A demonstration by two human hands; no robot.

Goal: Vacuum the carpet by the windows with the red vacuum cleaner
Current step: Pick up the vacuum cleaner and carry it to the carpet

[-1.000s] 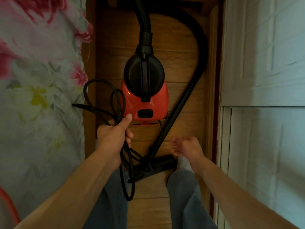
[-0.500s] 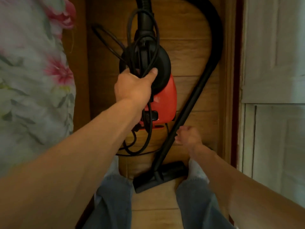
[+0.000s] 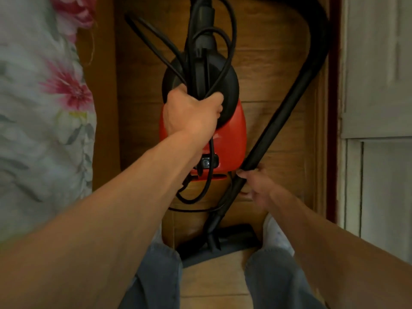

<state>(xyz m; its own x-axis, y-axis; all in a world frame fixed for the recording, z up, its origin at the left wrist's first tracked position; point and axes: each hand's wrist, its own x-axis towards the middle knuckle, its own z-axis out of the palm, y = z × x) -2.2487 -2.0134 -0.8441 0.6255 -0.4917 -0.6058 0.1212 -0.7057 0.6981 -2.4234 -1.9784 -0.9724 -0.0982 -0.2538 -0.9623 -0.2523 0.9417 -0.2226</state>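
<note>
Our left hand (image 3: 191, 112) clamps the looped black cord (image 3: 224, 68) against the red vacuum cleaner (image 3: 231, 139) handle, while our right hand (image 3: 256, 185) grips its black wand (image 3: 287, 108).

Red vacuum cleaner (image 3: 231, 139), black hose (image 3: 278, 134), floral fabric (image 3: 44, 108).

Narrow wooden floor strip (image 3: 138, 130) my only room, floral cloth (image 3: 44, 112) crowding my left, white panelled doors (image 3: 379, 85) walling my right, red vacuum cleaner (image 3: 229, 139) filling the middle, cord loops (image 3: 233, 39) and slanted wand (image 3: 282, 117) crossing my reach
</note>
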